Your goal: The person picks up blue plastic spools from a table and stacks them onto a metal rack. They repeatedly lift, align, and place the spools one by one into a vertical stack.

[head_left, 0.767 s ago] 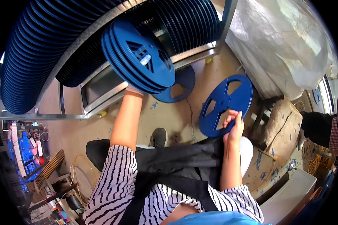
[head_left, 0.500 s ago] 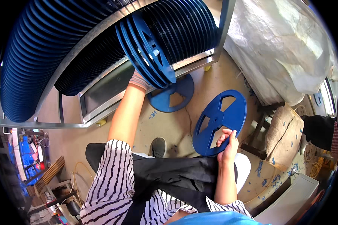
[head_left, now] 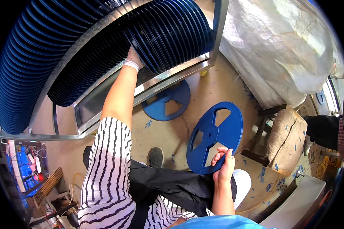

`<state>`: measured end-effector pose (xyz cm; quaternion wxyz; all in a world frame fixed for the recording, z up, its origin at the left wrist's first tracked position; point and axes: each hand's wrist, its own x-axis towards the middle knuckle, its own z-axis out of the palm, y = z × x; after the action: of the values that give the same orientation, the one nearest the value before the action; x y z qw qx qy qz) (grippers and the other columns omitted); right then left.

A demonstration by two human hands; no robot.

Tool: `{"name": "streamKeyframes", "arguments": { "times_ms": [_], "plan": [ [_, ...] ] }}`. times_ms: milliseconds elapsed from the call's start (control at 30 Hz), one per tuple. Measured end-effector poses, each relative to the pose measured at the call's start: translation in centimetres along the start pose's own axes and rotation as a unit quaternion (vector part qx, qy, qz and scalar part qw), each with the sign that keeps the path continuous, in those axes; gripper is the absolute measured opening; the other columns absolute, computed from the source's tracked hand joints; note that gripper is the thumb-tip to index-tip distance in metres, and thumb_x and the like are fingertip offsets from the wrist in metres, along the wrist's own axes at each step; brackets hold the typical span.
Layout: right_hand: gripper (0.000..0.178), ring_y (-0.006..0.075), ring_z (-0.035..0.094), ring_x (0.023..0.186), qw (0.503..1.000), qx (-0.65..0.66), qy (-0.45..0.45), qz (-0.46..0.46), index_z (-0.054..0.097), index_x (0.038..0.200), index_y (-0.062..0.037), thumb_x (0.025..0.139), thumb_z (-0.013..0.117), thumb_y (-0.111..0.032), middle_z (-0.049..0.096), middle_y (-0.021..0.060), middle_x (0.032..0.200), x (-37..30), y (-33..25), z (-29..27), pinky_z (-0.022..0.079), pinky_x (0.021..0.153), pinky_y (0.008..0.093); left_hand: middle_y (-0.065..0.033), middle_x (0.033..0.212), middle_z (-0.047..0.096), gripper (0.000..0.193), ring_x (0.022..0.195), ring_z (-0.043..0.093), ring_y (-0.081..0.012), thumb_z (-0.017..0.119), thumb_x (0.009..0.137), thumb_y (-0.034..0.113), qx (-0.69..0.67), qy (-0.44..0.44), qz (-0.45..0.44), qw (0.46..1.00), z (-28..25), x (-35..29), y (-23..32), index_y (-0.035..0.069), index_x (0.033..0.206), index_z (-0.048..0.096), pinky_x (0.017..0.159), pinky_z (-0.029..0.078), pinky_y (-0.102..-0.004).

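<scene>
A blue reel (head_left: 214, 135), a flat disc with cut-out windows and a small centre hole, stands tilted above my lap. My bare right hand (head_left: 224, 165) grips its lower right rim with closed fingers. My left hand (head_left: 133, 60), in a light glove, reaches into a metal rack (head_left: 103, 124). It touches the near left end of a row of upright dark blue reels (head_left: 176, 36). Those reels hide its fingers, so whether it grips one does not show.
More packed reels (head_left: 30, 65) curve along the rack's left. A blue reel (head_left: 167, 101) lies on the floor below the rack. At right stand a large white sack (head_left: 279, 45) and a stool with a brown padded cover (head_left: 286, 139). Blue scraps (head_left: 262, 173) litter the floor.
My left hand has moved up and slightly left; the reels it carried now sit against the rack's row. The right-hand reel has shifted slightly left and lower in view.
</scene>
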<state>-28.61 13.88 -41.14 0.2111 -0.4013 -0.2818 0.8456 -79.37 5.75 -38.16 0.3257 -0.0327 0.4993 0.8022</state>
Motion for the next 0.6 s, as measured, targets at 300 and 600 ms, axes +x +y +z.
{"name": "streamKeyframes", "arguments": {
  "times_ms": [300, 600],
  "plan": [
    [0.040, 0.0125, 0.052, 0.052, 0.999, -0.030, 0.023, -0.007, 0.059, 0.095, -0.0002, 0.098, 0.052, -0.039, 0.055, 0.0048, 0.063, -0.8, 0.1, -0.5, 0.043, 0.049, 0.0232, -0.0099, 0.136, 0.055, 0.065, 0.126, 0.047, -0.0302, 0.044, 0.090, 0.062, -0.025, 0.039, 0.021, 0.999, -0.7, -0.5, -1.1, 0.010, 0.128, 0.057, 0.111, 0.032, -0.0433],
    [0.040, 0.0125, 0.052, 0.051, 0.998, -0.031, -0.048, -0.024, 0.059, 0.098, -0.0009, 0.097, 0.054, -0.040, 0.056, 0.0046, 0.063, -0.2, -0.8, 0.2, 0.042, 0.047, 0.0237, -0.0103, 0.148, 0.040, 0.066, 0.135, 0.037, -0.0287, 0.033, 0.097, 0.056, 0.020, 0.059, 0.114, 0.992, -1.6, -2.3, -1.9, 0.008, 0.142, 0.041, 0.113, 0.026, -0.0416]
  ]
}}
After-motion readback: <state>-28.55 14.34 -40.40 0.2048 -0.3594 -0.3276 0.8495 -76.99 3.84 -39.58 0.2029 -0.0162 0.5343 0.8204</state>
